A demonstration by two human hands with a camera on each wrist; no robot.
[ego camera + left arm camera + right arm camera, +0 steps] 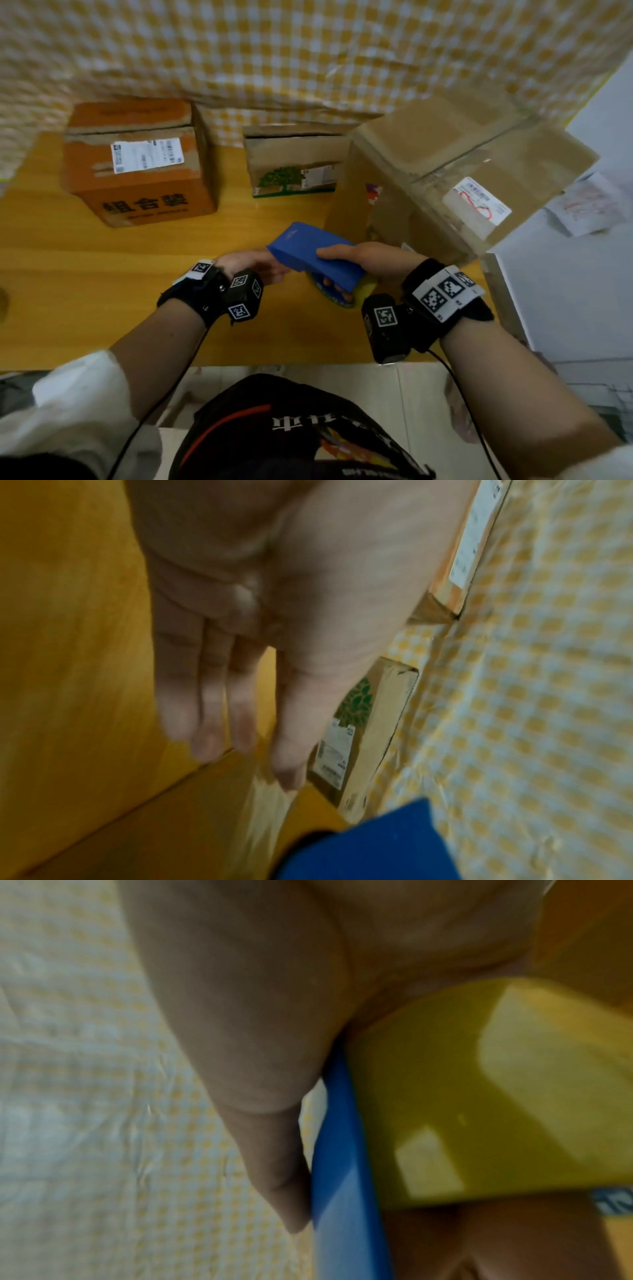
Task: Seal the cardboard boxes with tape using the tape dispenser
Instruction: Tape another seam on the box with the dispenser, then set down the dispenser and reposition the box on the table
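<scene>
Tape dispenser (317, 258): blue housing, yellow tape roll (368, 286) mostly hidden beneath it; lettering on the roll's rim too blurred to read. Held above the wooden table (85, 274), right hand (363, 262) wrapped round it, thumb on top, fingers through the roll. Left hand (251, 265): fingers straight and slack, gripping nothing, just beside the dispenser's front end. Large cardboard box (455, 171): right of the dispenser, white label with a red scrawl, text illegible. Orange box (137, 161): far left, printed 组合装, shipping label unreadable. Small box (294, 159) with a green tree print: at the back, between them. Checked cloth (308, 51): behind all.
</scene>
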